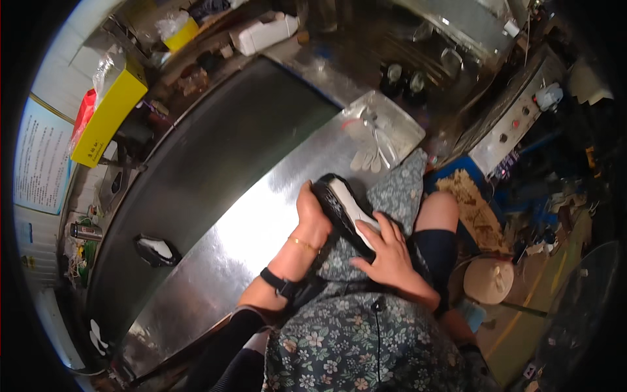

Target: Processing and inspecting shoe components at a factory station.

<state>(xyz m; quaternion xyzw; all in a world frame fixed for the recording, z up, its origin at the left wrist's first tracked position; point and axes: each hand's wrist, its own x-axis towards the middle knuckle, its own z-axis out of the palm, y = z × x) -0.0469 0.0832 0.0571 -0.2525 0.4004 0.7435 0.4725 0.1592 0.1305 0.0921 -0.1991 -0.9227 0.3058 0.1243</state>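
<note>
A black shoe (336, 208) with a long white face turned up lies slantwise over my lap. My left hand (312, 212) wraps round its far left side, the fingers partly hidden behind it. Across the nearer end lies my right hand (392, 258), its fingers on the white face and the thumb on the near side, gripping the shoe. Another black shoe part with a white face (155, 250) sits on the dark conveyor belt (241, 124) to the left. Beneath the held shoe is the floral apron (326, 340) that I wear.
A shiny metal ledge (248, 222) runs between me and the belt. On a metal tray (408, 124) at its far end lie white gloves (369, 153) and a tool. A yellow box (111, 111) stands beyond the belt. To my right are a blue crate (467, 170) and a round stool (488, 279).
</note>
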